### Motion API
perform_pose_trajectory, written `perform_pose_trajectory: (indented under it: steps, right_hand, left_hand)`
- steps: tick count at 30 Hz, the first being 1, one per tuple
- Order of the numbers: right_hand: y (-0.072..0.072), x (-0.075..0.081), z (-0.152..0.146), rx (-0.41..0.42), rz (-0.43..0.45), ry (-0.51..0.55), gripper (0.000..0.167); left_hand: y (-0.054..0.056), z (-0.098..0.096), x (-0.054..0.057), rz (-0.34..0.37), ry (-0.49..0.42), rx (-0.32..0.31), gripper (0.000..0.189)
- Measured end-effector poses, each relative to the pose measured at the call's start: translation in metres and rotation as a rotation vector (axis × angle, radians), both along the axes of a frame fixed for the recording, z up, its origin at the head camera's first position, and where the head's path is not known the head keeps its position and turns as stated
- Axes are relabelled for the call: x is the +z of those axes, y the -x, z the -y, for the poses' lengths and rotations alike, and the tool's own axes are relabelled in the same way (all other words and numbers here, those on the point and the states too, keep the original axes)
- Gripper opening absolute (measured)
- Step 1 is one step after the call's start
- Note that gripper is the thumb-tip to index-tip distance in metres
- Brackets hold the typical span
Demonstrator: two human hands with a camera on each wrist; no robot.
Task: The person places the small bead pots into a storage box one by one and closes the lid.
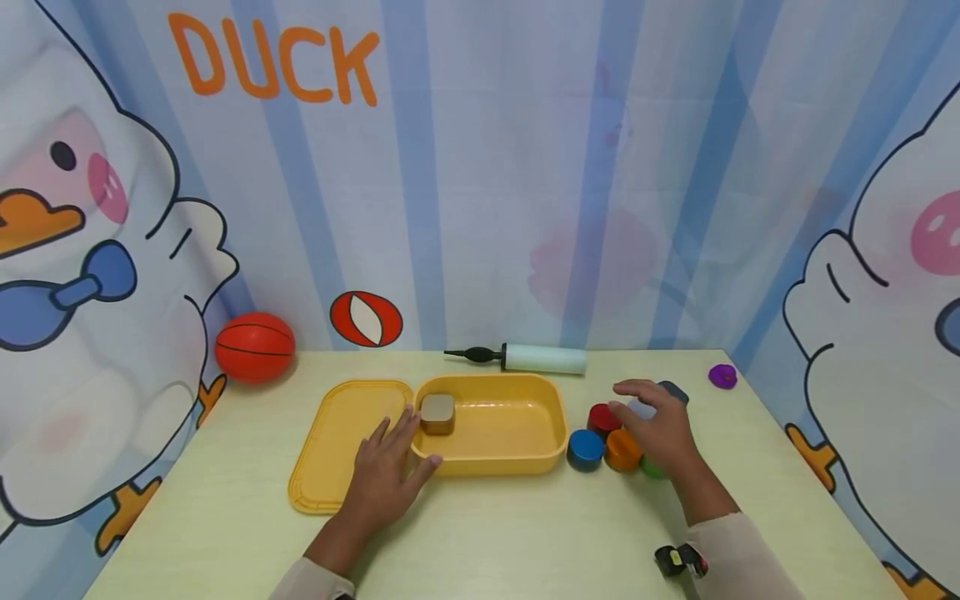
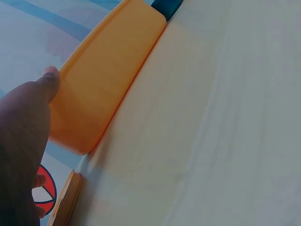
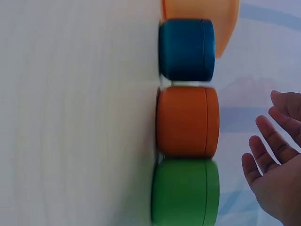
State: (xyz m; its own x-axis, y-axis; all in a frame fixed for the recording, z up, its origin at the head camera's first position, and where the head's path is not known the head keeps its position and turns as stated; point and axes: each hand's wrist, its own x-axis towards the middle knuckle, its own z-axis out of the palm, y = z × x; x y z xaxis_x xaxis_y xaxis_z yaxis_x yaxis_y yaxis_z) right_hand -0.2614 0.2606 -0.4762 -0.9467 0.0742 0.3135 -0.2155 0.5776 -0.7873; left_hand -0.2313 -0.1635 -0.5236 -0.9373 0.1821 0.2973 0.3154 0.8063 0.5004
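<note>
Striped blue-and-white curtain (image 1: 510, 167) behind, orange lettering DUCK (image 1: 273, 58) at upper left; pale table (image 1: 517, 542) in front of it. Far left: white duck (image 1: 150, 333) printed on the cloth. Red ball (image 1: 255, 348) with black seams on the table's back left corner. Yellow lid (image 1: 337, 450) lies flat, just left of the tub; printed red-and-white ball (image 1: 366, 318) on the curtain above it.

Left hand (image 1: 384, 473) reaches over the lid's right side to the tub's left end. Fingers straight, a little spread; thumb well apart, its tip at the rim on the near side, as the left wrist view also shows.

Yellow tub (image 1: 502, 429) upright, mid-table. Inside, against its left end: tan block (image 1: 437, 414), rounded-square top. Behind the tub, pale hand pump (image 1: 543, 358), black nozzle pointing left.

Right of the tub, a cluster: blue pot (image 1: 586, 450) nearest it, red pot (image 1: 603, 419) behind, orange pot (image 1: 623, 451), then green pot (image 1: 655, 468), partly covered. Right hand (image 1: 663, 425) hovers over these, fingers loosely bent and parted, thumb apart. Pale lavender piece (image 1: 642, 407) shows under it; dark grey piece (image 1: 675, 392) just beyond. Purple item (image 1: 722, 376) at the back right corner.
</note>
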Motion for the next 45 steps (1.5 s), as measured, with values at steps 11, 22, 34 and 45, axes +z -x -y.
perform_pose_trajectory:
  steps: [11,22,34,45]
  right_hand:
    - [-0.003,-0.009,-0.041,-0.053,0.012,-0.015,0.034]
    - [0.004,-0.027,-0.067,-0.058,0.057,-0.124,0.041]
    - [0.012,-0.033,-0.071,-0.023,0.097,-0.141,0.047]
    - [0.016,-0.04,-0.072,0.002,0.053,-0.177,0.041]
  left_hand:
    - [-0.001,0.001,-0.001,-0.014,0.009,0.004,0.079]
    - [-0.001,-0.001,0.002,0.013,0.009,0.003,0.08]
    - [0.0,0.001,0.002,0.015,0.017,0.009,0.081]
    - [0.002,0.001,-0.001,0.012,0.009,0.008,0.081]
